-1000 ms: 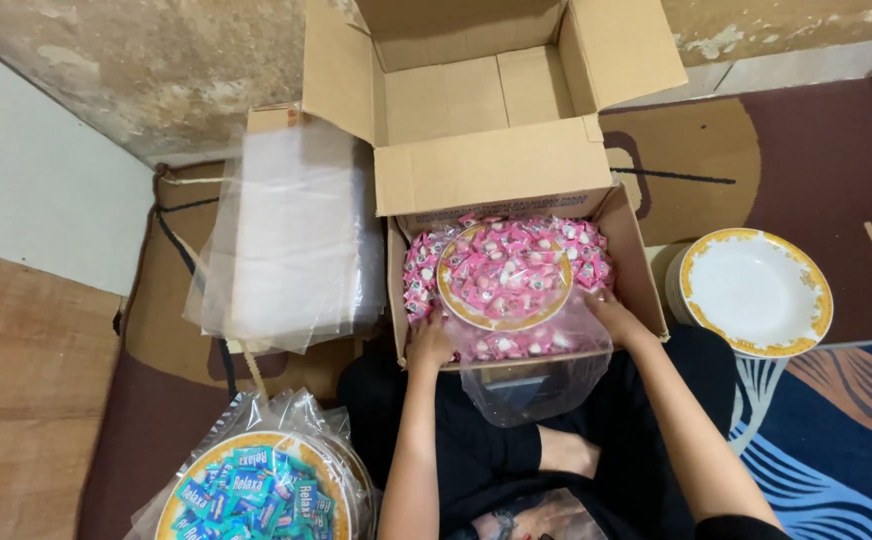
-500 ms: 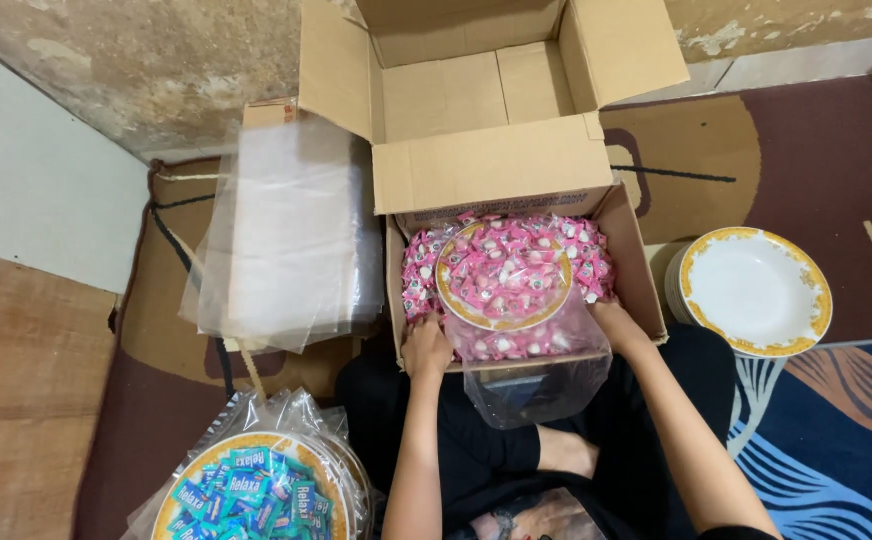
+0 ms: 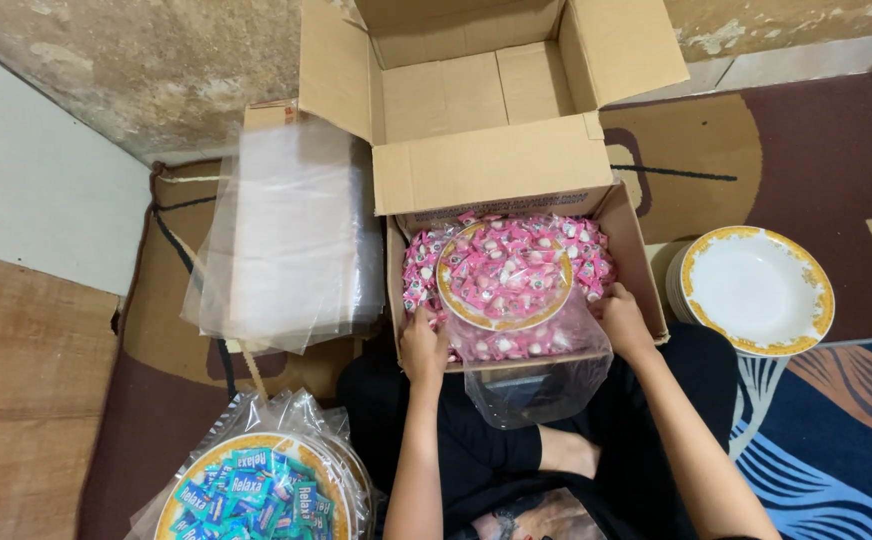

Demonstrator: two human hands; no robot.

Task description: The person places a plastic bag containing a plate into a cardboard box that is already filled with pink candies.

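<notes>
A bagged plate of pink sweets [image 3: 504, 275] is held by the left hand [image 3: 422, 350] and right hand [image 3: 624, 322], both clamped on it, already lowered inside the cardboard box [image 3: 496, 175], not yet released.

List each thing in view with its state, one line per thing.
cardboard box: open, flaps up
plate of pink sweets: full, inside a clear bag in the box
left hand: on the bag's near left edge
right hand: on the bag's right edge
white plate: empty
plate of blue sweets: bagged
</notes>
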